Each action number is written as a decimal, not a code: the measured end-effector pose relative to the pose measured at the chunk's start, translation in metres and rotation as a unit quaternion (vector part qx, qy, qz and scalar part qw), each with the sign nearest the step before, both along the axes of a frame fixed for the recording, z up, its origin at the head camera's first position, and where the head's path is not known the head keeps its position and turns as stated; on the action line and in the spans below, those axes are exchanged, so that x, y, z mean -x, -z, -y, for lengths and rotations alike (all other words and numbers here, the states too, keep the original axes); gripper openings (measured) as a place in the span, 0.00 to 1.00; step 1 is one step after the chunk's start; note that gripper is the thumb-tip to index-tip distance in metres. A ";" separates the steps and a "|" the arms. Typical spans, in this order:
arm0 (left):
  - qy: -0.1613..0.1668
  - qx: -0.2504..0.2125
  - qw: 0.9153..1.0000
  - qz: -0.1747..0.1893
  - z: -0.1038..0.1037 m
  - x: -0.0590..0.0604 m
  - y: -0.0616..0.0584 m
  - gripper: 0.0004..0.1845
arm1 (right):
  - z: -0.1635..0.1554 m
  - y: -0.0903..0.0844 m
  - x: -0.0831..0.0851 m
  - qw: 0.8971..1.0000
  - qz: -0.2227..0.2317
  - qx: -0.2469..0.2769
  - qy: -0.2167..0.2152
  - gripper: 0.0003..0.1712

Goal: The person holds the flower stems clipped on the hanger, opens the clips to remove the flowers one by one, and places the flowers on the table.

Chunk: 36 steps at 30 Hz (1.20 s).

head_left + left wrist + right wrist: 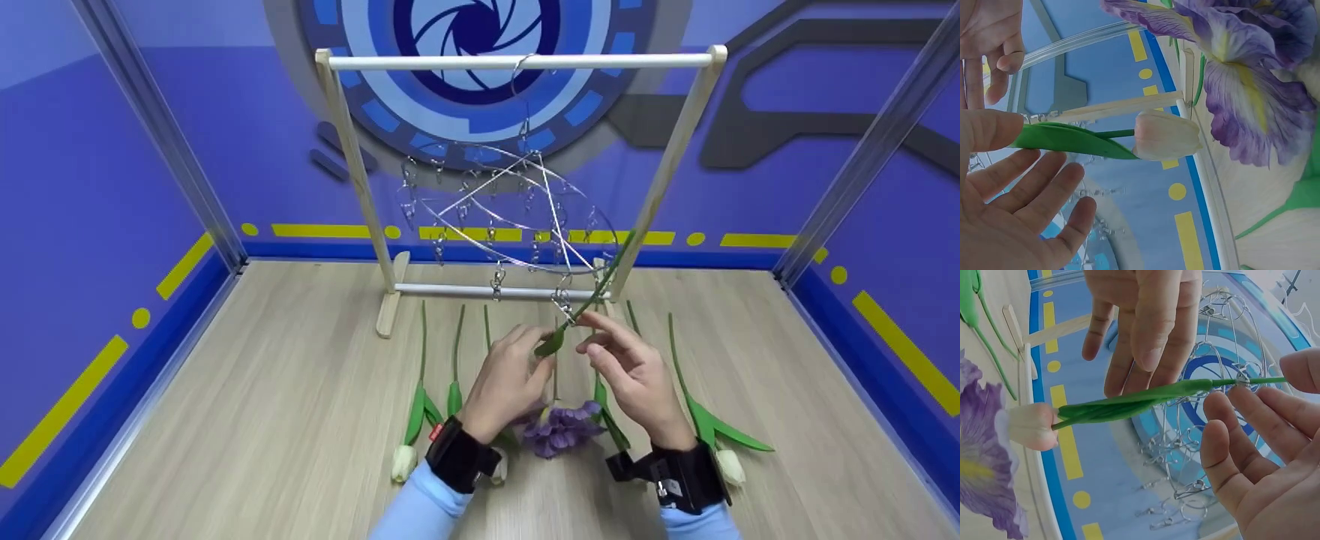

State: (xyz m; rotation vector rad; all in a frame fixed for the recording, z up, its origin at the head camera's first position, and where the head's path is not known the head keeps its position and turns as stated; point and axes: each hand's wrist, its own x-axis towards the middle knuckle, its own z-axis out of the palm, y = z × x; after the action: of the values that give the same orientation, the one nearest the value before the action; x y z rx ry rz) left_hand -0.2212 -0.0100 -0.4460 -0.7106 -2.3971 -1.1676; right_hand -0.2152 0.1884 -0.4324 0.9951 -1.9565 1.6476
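My left hand (511, 375) holds a pale pink tulip (1165, 136) by its green leaf, the thumb on one side and fingers behind. In the head view the tulip's bloom is hidden and its stem slants up to the right. A metal clip (1242, 377) sits on the stem, at the low front edge of a round wire clip hanger (517, 262). My right hand (634, 375) is beside that clip, index fingertip close to it, thumb and fingers spread apart. Under the hands lies a purple iris (562, 429) on the table.
The hanger hooks over the white top bar (450, 63) of a wooden-legged rack standing at the back. White tulips lie on the table (285, 390), one at left (404, 463) and one at right (730, 466), with more stems between. Several empty clips (439, 244) dangle from the hanger.
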 end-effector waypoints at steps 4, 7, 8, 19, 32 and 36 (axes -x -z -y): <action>-0.006 -0.006 1.000 0.002 0.006 -0.005 -0.002 0.13 | 0.002 -0.002 -0.004 1.000 -0.010 -0.014 -0.010 0.26; -0.004 -0.013 1.000 -0.001 0.010 -0.008 -0.003 0.10 | 0.004 -0.004 -0.006 1.000 -0.014 -0.022 -0.014 0.27; -0.004 -0.014 1.000 -0.003 0.011 -0.009 -0.003 0.09 | 0.004 -0.004 -0.006 0.999 -0.015 -0.024 -0.016 0.27; 0.002 -0.036 0.999 -0.001 0.026 -0.019 -0.002 0.10 | 0.013 -0.005 -0.008 0.997 -0.026 -0.029 -0.065 0.29; -0.010 -0.050 0.999 0.006 0.039 -0.028 -0.003 0.06 | 0.016 -0.004 -0.009 0.997 -0.018 -0.055 -0.056 0.27; -0.008 -0.050 0.999 0.013 0.041 -0.029 -0.002 0.08 | 0.016 -0.002 -0.007 0.997 -0.029 -0.044 -0.055 0.28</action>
State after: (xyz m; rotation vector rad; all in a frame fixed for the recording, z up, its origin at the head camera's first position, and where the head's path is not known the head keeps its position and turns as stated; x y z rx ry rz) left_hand -0.1921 -0.0505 -0.4436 -0.6474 -2.3422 -1.2868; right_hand -0.2085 0.1722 -0.4301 1.1907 -1.9839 1.5820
